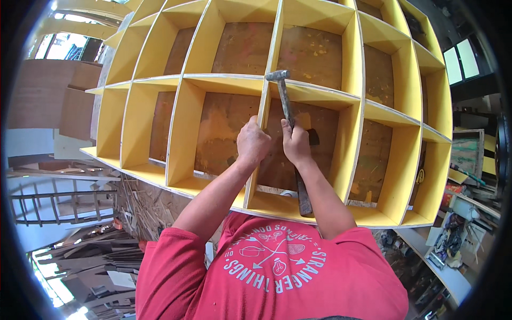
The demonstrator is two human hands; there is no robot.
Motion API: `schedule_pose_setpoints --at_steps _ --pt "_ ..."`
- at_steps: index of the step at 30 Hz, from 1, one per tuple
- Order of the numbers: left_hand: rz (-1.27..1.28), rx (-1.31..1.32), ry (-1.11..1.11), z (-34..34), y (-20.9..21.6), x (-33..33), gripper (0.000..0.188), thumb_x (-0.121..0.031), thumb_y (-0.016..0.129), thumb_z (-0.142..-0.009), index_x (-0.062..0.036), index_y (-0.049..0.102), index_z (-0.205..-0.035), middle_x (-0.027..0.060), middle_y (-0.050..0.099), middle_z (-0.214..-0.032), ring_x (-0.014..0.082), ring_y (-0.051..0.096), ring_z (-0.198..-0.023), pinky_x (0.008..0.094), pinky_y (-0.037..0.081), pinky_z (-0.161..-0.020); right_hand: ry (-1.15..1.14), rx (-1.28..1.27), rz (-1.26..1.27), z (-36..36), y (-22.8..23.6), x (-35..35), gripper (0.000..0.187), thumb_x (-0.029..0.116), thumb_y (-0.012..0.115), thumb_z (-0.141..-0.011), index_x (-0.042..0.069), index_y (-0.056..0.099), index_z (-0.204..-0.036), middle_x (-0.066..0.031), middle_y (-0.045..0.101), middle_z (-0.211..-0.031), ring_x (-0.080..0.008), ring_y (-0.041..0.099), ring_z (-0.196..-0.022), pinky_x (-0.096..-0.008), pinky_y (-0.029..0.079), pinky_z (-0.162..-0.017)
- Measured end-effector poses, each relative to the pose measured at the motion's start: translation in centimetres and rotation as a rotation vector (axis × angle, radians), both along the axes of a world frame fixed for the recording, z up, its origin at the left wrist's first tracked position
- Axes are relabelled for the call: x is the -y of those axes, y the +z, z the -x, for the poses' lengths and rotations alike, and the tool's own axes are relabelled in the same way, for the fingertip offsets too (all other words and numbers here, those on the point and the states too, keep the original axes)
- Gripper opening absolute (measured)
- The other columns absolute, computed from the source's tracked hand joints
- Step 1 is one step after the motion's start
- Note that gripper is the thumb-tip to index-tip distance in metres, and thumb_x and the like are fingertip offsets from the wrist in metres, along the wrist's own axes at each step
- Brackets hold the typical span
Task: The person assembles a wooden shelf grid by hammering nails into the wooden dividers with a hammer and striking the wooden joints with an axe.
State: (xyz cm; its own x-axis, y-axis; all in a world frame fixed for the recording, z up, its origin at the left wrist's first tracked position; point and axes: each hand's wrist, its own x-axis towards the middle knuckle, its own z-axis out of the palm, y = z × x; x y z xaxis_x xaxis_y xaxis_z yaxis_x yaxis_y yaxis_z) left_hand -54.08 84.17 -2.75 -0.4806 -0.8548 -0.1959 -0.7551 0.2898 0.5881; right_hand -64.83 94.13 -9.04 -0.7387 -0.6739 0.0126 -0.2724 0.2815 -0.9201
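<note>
My right hand [296, 142] is closed round the handle of a hammer [285, 101]. Its grey metal head sits at the crossing of two yellow boards, and the lower handle passes under my forearm. To its left, my left hand [254, 142] is closed on the edge of a yellow divider board [263, 109]; its fingertips are hidden behind the board. Both boards belong to a large yellow wooden grid frame [176, 133] of open compartments, spread out in front of me. Whether the hammer head touches the wood, I cannot tell.
Brown stained board [312, 50] shows through the compartments. Wood scraps [141, 197] litter the floor at the left, near a dark ladder-like rack [58, 202]. At the right, a cluttered bench [442, 266] stands close to the frame. Brown panels [50, 96] lean at the far left.
</note>
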Motion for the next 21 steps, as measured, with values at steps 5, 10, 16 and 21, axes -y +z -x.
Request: schedule_pose_setpoints --at_steps 5,10,16,21 --pt "-0.038 0.06 0.039 -0.8 0.5 0.1 0.025 -0.01 0.066 -0.091 -0.0024 0.068 -0.115 0.0277 0.076 -0.105 0.0481 0.074 -0.104 0.0562 0.058 -0.093 -0.033 0.112 0.2 0.2 6.2 -1.6 0.041 0.043 0.054 -0.116 0.002 0.06 -0.111 -0.0247 0.067 -0.077 -0.0523 0.07 -0.078 -0.0563 0.053 -0.068" --pt "-0.006 -0.001 0.022 -0.4 0.6 0.0 0.025 -0.008 0.066 -0.09 -0.0019 0.067 -0.114 0.0276 0.076 -0.104 0.0484 0.074 -0.102 0.0566 0.058 -0.093 0.028 -0.17 -0.075 0.2 2.4 0.7 0.036 0.037 0.058 -0.115 0.004 0.055 -0.102 -0.0197 0.062 -0.069 -0.0469 0.067 -0.066 -0.0492 0.049 -0.056" --pt "-0.046 0.034 0.024 -0.6 0.3 0.2 0.023 -0.007 0.065 -0.09 -0.0015 0.066 -0.112 0.0272 0.076 -0.105 0.0486 0.073 -0.104 0.0571 0.058 -0.093 -0.09 -0.078 0.236 1.0 5.8 -0.7 0.032 0.035 0.06 -0.115 0.007 0.054 -0.101 -0.0136 0.056 -0.064 -0.0453 0.063 -0.06 -0.0501 0.048 -0.056" --pt "-0.025 0.02 0.017 -0.5 -0.2 0.2 0.022 -0.006 0.062 -0.09 -0.0004 0.065 -0.112 0.0278 0.076 -0.108 0.0481 0.073 -0.105 0.0568 0.058 -0.093 0.149 -0.276 -0.139 2.7 6.5 0.3 0.028 0.032 0.064 -0.112 0.007 0.056 -0.101 -0.022 0.065 -0.069 -0.0509 0.069 -0.071 -0.0595 0.05 -0.058"
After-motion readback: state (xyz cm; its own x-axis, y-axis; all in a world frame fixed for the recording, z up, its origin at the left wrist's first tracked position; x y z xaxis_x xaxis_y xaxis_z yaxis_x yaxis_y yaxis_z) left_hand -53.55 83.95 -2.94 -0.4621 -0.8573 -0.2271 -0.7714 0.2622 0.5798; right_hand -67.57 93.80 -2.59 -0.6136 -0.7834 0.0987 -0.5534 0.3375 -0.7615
